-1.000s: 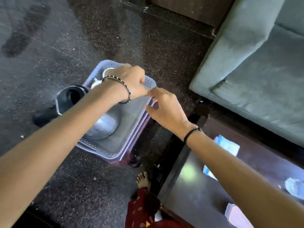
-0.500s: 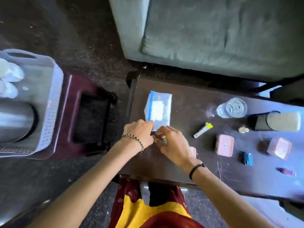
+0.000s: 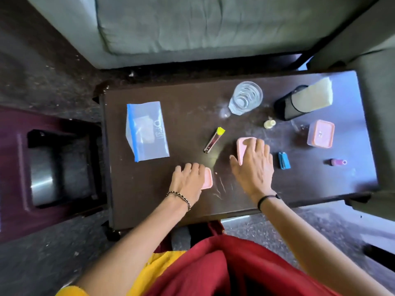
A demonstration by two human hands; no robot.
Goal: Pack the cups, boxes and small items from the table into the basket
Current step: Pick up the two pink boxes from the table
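Observation:
On the dark wooden table (image 3: 188,107), my left hand (image 3: 188,181) lies over a small pink box (image 3: 208,178) near the front edge, fingers curled on it. My right hand (image 3: 255,167) covers a second pink box (image 3: 241,147), thumb against its left side. Around them lie a zip bag (image 3: 147,131), a clear glass (image 3: 245,98), a yellow-tipped clipper (image 3: 213,141), a pink-lidded box (image 3: 320,133), a blue item (image 3: 283,160), a small pink bottle (image 3: 335,161) and a cream cap (image 3: 269,124). The basket is out of view.
A black mesh holder with a cream block (image 3: 303,102) lies at the table's back right. A maroon stool (image 3: 17,167) stands left of the table. A grey sofa (image 3: 192,24) runs along the far side. My red and yellow clothing fills the bottom.
My view swung from the basket on the stool to the table. Both hands left the basket, passed the zip bag's near edge, and now each rests on a pink box.

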